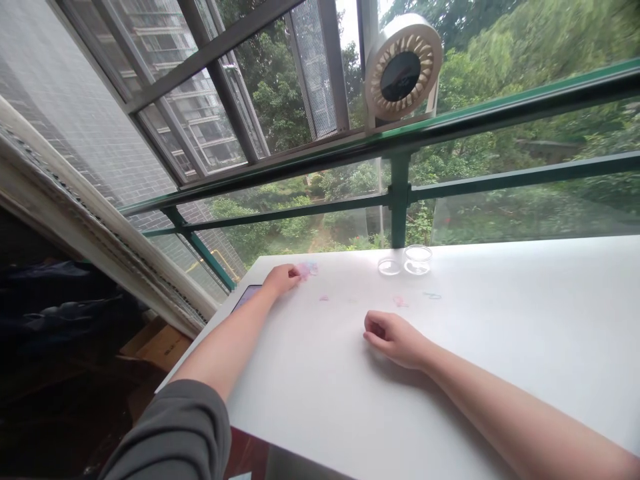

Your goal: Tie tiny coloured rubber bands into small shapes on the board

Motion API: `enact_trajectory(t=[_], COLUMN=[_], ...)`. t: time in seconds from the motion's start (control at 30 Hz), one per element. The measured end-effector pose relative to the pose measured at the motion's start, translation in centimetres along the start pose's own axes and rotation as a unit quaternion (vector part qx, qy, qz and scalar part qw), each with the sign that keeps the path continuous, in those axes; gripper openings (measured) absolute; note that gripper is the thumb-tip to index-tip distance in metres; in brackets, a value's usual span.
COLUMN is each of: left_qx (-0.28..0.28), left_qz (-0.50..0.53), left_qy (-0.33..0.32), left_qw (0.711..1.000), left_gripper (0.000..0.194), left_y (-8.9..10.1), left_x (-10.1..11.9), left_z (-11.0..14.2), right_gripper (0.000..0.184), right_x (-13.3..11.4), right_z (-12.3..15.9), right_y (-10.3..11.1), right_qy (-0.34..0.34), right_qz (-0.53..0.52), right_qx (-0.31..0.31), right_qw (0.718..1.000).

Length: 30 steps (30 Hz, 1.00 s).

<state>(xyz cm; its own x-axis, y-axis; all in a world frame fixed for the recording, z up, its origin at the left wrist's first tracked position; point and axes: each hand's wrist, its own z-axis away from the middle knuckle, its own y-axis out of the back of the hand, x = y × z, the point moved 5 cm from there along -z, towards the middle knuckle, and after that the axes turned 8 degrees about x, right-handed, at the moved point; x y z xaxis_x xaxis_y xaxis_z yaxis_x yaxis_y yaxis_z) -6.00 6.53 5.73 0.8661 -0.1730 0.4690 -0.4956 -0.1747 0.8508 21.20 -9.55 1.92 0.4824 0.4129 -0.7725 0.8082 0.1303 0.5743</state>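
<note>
The pink-and-blue pile is being touched by the left hand, its grip unclear; the right hand is being held loosely curled nearer.

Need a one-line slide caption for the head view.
Left hand at a small pink-and-blue pile, right hand on the white table.

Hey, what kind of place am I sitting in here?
Probably an enclosed balcony or window nook in an apartment: a green railing runs behind the table, with open windows above it and trees outside.
</note>
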Motion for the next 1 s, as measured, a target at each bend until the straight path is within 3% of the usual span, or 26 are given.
enact_trajectory(t=[0.7, 1.0], left_qx=[-0.012, -0.016], left_qz=[0.004, 0.008], left_qy=[-0.035, -0.051], left_qw=[0.999, 0.999], left_gripper=[0.039, 0.030], left_y=[-0.17, -0.30], left_x=[-0.53, 0.13], left_z=[-0.26, 0.20], right_gripper=[0.010, 0.010], right_x=[-0.06, 0.04], right_z=[-0.03, 0.01], right_y=[0.08, 0.03], right_qy=[-0.004, -0.003], right_qz=[-0.005, -0.008], right_qx=[-0.004, -0.004], right_qw=[1.000, 1.000])
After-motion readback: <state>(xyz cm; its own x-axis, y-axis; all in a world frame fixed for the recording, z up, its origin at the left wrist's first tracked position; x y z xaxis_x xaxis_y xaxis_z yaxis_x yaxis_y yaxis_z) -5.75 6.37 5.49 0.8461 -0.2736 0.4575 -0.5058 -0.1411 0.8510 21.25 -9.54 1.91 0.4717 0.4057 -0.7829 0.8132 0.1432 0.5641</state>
